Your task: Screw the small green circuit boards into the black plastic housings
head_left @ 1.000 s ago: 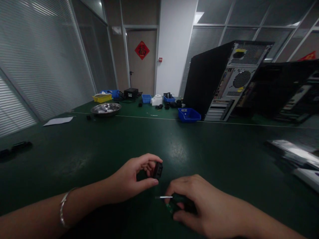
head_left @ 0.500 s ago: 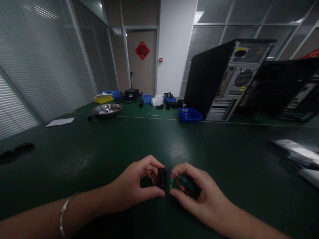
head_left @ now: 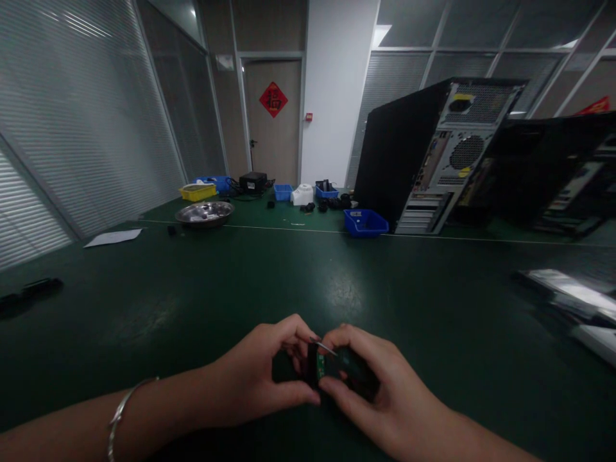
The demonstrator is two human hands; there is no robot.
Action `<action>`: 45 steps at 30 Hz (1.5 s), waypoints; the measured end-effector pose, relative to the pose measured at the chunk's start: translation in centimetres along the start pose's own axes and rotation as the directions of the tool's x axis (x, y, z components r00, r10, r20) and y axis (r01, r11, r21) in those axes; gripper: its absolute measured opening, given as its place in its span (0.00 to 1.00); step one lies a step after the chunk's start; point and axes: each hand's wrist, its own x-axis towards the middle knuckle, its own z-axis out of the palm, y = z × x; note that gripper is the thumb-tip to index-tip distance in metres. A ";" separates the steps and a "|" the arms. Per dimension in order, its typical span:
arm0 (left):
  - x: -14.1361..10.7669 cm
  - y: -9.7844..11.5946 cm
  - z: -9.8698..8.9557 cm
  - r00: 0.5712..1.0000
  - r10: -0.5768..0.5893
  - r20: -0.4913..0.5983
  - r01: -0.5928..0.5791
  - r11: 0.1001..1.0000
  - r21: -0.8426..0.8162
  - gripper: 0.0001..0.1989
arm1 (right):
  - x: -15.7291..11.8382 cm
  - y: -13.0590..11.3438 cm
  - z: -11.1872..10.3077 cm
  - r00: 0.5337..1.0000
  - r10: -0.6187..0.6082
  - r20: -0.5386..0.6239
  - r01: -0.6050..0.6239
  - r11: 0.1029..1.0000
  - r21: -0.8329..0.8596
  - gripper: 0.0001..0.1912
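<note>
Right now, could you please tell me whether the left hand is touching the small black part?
Touching: the head view shows the left hand holding the small black part, fingertips meeting its upper end.

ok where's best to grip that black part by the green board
Probably grip the black part by its near and far edges, coming from the left: the left hand spans those edges between thumb and fingers, and the part's right side faces the green board in the right hand.
</note>
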 end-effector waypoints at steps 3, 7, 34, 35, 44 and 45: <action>0.0 0.2 -0.1 1.000 -0.012 0.002 0.012 1.000 0.007 0.19 | 0.0 -0.2 -0.1 1.000 0.020 0.017 -0.019 0.999 -0.040 0.10; 0.0 0.7 0.0 0.998 -0.059 0.017 0.060 0.994 -0.094 0.13 | 0.0 -0.3 -0.1 0.999 0.012 0.033 -0.010 0.997 -0.071 0.10; 0.6 0.1 0.3 0.981 -0.194 0.002 0.182 0.920 -0.348 0.08 | -0.4 0.0 0.5 0.969 -0.246 0.006 0.229 0.892 -0.389 0.17; 0.7 0.1 0.1 0.981 -0.191 -0.021 0.172 0.922 -0.346 0.09 | -0.4 0.1 0.4 0.969 -0.245 0.005 0.229 0.894 -0.384 0.19; 2.0 -3.5 -6.9 0.737 -0.311 -0.600 0.073 0.919 -0.387 0.12 | -0.7 0.2 -0.5 0.993 -0.110 0.048 0.120 0.947 -0.298 0.20; 2.1 -4.1 -7.9 0.701 -0.311 -0.642 0.054 0.921 -0.387 0.11 | -0.6 0.2 -0.5 0.994 -0.099 0.049 0.109 0.951 -0.289 0.20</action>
